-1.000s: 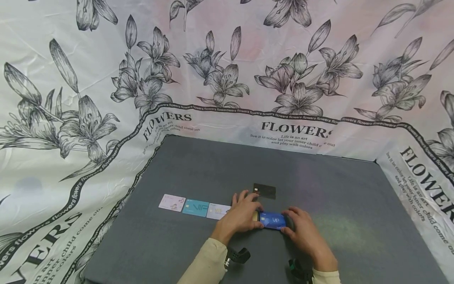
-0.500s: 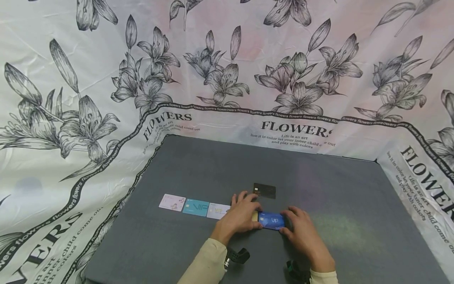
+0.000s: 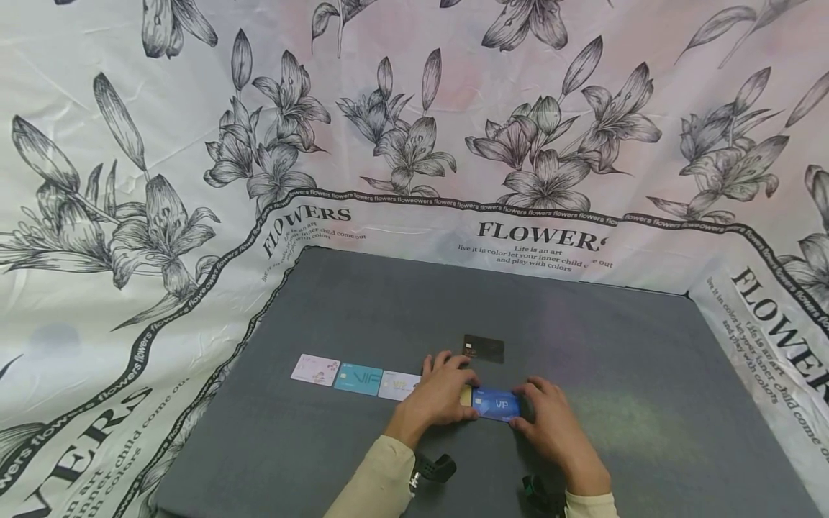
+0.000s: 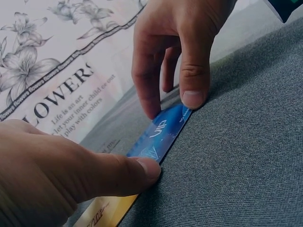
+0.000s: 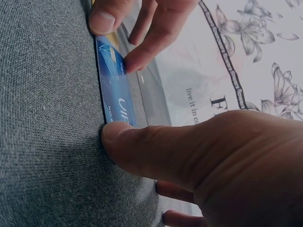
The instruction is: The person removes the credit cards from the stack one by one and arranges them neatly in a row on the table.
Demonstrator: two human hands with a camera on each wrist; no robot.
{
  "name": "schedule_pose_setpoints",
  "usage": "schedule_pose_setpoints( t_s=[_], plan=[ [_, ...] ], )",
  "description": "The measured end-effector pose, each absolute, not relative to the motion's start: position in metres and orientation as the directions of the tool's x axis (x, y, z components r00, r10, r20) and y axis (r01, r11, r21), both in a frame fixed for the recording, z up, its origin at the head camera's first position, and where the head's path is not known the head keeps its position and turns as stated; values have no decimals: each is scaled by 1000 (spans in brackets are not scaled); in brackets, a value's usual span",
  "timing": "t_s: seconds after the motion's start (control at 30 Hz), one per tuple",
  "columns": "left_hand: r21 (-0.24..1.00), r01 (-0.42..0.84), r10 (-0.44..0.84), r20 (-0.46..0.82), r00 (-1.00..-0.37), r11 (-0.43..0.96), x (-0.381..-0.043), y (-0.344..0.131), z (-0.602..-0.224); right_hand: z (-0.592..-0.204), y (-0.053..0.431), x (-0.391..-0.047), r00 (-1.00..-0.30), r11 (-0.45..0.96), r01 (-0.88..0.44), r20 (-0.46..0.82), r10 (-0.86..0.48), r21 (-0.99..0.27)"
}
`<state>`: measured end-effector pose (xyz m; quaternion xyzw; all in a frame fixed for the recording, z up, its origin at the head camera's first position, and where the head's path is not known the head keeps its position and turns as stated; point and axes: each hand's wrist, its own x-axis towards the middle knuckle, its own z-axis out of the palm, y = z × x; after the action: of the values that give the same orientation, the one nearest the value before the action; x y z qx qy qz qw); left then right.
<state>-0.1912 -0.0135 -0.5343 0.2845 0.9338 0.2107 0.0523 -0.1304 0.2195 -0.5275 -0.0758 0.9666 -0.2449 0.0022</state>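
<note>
A blue VIP card (image 3: pixel 495 404) lies flat at the right end of a row of cards. My left hand (image 3: pixel 437 392) spans its left end, thumb at the near edge and a finger at the far edge, where it meets a yellow card (image 4: pixel 106 210). With thumb and index finger, my right hand (image 3: pixel 555 421) holds the blue card's right end. Most of the yellow card is hidden under my left hand. Further left in the row lie a white card (image 3: pixel 396 385), a teal VIP card (image 3: pixel 358 378) and a pale pink card (image 3: pixel 315 369).
A black card (image 3: pixel 486 349) lies apart behind the row, just beyond my left fingertips. The grey cloth-covered table (image 3: pixel 272 446) is bordered at the back and sides by a flower-printed curtain (image 3: pixel 414 122). Dark straps hang at both wrists.
The blue card and my right hand have shifted slightly left, closer to the yellow card, within the first half second. My left hand has stayed in place.
</note>
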Motion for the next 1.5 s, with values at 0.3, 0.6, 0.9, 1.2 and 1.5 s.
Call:
schedule_pose_setpoints(
  t_s=[0.3,0.6,0.9,1.2,1.5],
  plan=[
    [438,531,559,74,-826,726,-199,-14,-554,-528,222,-130,-987,862,-154,40,-154,-483],
    [452,536,568,75,-820,713,-196,-17,-545,-527,223,-130,-985,860,-171,55,-165,-481],
    [459,506,551,44,-834,730,-194,-19,-533,-526,225,-133,-983,856,-176,48,-175,-487],
    [484,480,535,29,-844,732,-198,-21,-528,-538,234,-141,-971,829,-239,149,-189,-506],
    [494,476,522,50,-851,728,-203,-25,-523,-515,232,-143,-986,844,-157,39,-160,-512]
  ],
)
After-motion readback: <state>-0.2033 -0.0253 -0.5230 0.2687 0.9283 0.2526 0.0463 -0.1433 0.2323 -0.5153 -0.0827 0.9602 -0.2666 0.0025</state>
